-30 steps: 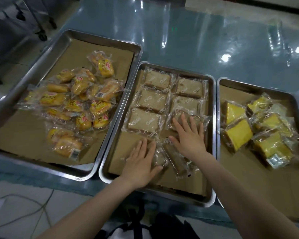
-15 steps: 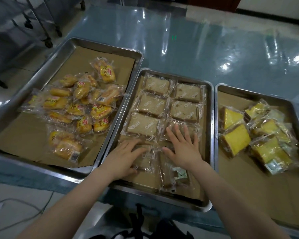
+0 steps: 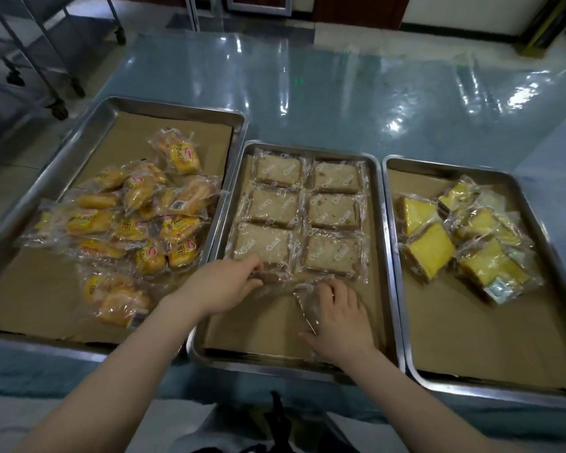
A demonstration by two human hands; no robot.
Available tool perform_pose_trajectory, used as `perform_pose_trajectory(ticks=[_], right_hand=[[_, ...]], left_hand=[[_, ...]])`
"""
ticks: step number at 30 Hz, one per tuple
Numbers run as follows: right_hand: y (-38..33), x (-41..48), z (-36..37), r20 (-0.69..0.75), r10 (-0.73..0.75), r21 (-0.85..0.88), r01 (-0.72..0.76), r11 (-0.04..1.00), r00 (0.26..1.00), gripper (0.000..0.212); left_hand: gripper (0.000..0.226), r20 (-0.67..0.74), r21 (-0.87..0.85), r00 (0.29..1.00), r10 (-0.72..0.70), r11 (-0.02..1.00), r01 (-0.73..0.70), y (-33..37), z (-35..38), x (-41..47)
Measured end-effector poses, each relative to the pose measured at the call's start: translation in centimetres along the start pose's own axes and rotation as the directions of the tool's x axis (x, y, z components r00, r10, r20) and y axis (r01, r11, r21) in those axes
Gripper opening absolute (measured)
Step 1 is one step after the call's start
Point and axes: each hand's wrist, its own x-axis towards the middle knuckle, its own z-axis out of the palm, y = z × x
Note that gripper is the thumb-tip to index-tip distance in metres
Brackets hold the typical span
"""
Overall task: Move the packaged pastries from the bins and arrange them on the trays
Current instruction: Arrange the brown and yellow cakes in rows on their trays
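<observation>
Three paper-lined steel trays stand side by side. The middle tray (image 3: 386, 263) holds several wrapped brown cake slices (image 3: 332, 210) laid flat in two columns. My left hand (image 3: 223, 282) pinches the near edge of a wrapped brown slice (image 3: 272, 291) just below the left column. My right hand (image 3: 335, 318) grips another clear-wrapped slice (image 3: 304, 304) lying askew near the tray's front. The left tray (image 3: 79, 148) carries a loose heap of orange-labelled bread packs (image 3: 144, 220). The right tray (image 3: 530, 197) carries several wrapped yellow cake wedges (image 3: 430, 250).
The trays sit on a glossy blue table (image 3: 340, 103) with its near edge in front of me. Wheeled metal racks (image 3: 30, 60) stand on the floor at the far left. A dark bag (image 3: 281, 426) lies below the table edge by my body.
Both hands have drawn back toward the tray's front. They pressed flat on the slices before; now the fingers curl round two wrapped slices. The camera has tilted up.
</observation>
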Motion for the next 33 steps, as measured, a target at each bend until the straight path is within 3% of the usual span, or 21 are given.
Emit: perform_pose_trajectory(ticks=[3, 6, 8, 9, 12, 15, 17, 20, 23, 25, 27, 29, 33], right_hand=[[0.7, -0.3, -1.3, 0.050, 0.014, 0.136, -0.021, 0.990, 0.999, 0.060], [2.6, -0.1, -4.7, 0.213, 0.043, 0.433, -0.134, 0.891, 0.976, 0.035], [3.7, 0.2, -6.6, 0.311, -0.006, 0.590, -0.188, 0.785, 0.950, 0.024], [4.1, 0.3, -7.3, 0.325, -0.018, 0.602, -0.192, 0.775, 0.946, 0.023], [4.3, 1.0, -8.5, 0.167, 0.109, 0.403, -0.169, 0.900, 0.980, 0.030], [3.7, 1.7, -8.6, -0.111, 0.132, -0.014, -0.135, 0.991, 0.985, 0.033], [3.5, 2.2, -8.5, -0.075, 0.076, -0.071, -0.082, 0.994, 0.994, 0.035], [2.9, 2.4, -7.9, 0.107, 0.046, 0.003, -0.047, 0.999, 0.993, 0.035], [1.8, 1.7, -5.4, -0.121, -0.067, -0.193, 0.042, 0.980, 0.990, 0.041], [0.8, 0.8, -3.6, -0.156, -0.071, -0.093, 0.057, 0.994, 0.985, 0.049], [0.2, 0.0, -1.4, -0.046, -0.064, -0.012, 0.063, 0.998, 0.997, 0.057], [0.1, -0.7, 0.7, 0.073, -0.043, -0.054, 0.047, 0.997, 0.996, 0.065], [1.0, -1.0, 1.4, 0.123, -0.087, -0.101, 0.100, 0.990, 0.988, 0.067]], left_hand=[[0.021, 0.138, -0.078, 0.990, 0.012, 0.997, -0.001, -0.8, -1.6, 1.9], [0.028, 0.351, -0.211, 0.935, 0.039, 0.977, 0.039, -1.4, -1.6, 2.5], [0.020, 0.370, -0.109, 0.928, 0.035, 0.994, 0.006, -1.4, -0.9, 2.6], [0.022, 0.308, -0.020, 0.951, 0.030, 0.999, -0.026, -1.2, -0.4, 2.6], [0.036, -0.018, 0.089, 0.995, 0.095, 0.992, -0.093, -0.3, 1.9, 1.5], [0.036, -0.217, 0.025, 0.962, 0.167, 0.986, -0.165, 0.6, 4.3, -0.3], [0.049, -0.199, 0.008, 0.969, 0.145, 0.989, -0.147, 0.8, 5.9, -1.2], [0.068, -0.096, 0.165, 0.988, 0.122, 0.981, -0.106, 0.5, 8.2, -2.0], [0.073, -0.064, 0.256, 0.987, 0.145, 0.959, -0.124, 0.3, 8.7, -2.1], [0.075, -0.048, 0.279, 0.987, 0.154, 0.951, -0.135, 0.3, 8.7, -1.9], [0.075, -0.041, 0.292, 0.986, 0.163, 0.946, -0.144, 0.2, 8.8, -1.8], [0.075, -0.024, 0.278, 0.982, 0.187, 0.945, -0.173, 0.2, 8.7, -1.8], [0.075, 0.007, 0.236, 0.970, 0.242, 0.942, -0.237, 0.4, 8.7, -2.1]])
